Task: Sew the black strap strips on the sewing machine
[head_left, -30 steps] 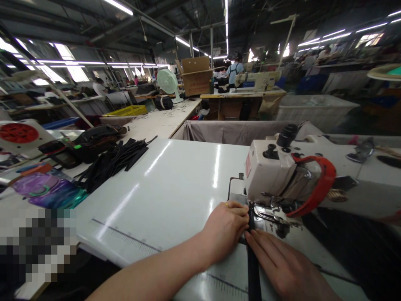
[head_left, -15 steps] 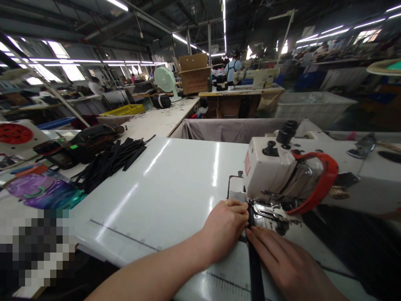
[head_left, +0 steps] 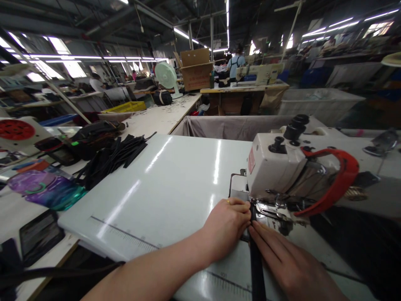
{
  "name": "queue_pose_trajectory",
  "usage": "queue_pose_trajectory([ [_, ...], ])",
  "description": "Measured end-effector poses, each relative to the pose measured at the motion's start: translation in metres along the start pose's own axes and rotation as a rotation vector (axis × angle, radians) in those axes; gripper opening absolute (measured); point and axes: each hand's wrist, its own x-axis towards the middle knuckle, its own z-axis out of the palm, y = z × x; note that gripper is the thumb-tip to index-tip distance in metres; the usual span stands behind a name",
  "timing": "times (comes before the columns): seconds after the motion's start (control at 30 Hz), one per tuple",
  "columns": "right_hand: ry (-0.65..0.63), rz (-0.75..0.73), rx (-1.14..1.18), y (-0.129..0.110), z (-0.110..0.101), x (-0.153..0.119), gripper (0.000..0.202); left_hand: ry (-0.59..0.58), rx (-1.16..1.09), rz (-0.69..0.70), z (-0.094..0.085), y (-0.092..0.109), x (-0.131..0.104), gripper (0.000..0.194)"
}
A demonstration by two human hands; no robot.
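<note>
A narrow black strip (head_left: 257,267) runs from the bottom edge up to the needle area of a white sewing machine (head_left: 272,167) with a red lever. My left hand (head_left: 227,225) is closed at the strip's left side, its fingers bent onto the strip beside the metal presser parts (head_left: 267,210). My right hand (head_left: 285,255) lies along the strip's right side, its fingers pressed together and their tips on the strip just below my left fingers. Both hands rest low over the glossy white table (head_left: 175,175), which has ruler marks.
Black strips (head_left: 117,156) lie piled at the table's left edge, near a purple and teal pouch (head_left: 46,188) and a dark phone-like slab (head_left: 40,236). Behind stand a green fan (head_left: 166,75), a cardboard box (head_left: 196,71) and a person (head_left: 234,65).
The view has shifted slightly, with the machine now a little farther right. Both hands keep nearly the same place on the strip. The dark slab at lower left now shows.
</note>
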Motion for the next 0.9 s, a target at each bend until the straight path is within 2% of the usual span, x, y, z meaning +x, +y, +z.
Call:
queue_pose_trajectory([
  [0.43,0.007,-0.018,0.020,0.0017,0.0018,-0.0027,0.043,-0.005,0.028,0.046,-0.0010,-0.0005,0.0011,0.025],
  [0.73,-0.007,0.001,0.035,0.0024,0.0021,-0.0016,0.041,0.003,0.048,0.071,0.0076,-0.0028,0.0011,0.024],
  [0.9,-0.004,0.010,0.011,0.0027,0.0015,-0.0005,0.044,0.046,0.044,0.012,0.0079,0.0015,-0.0001,0.025],
])
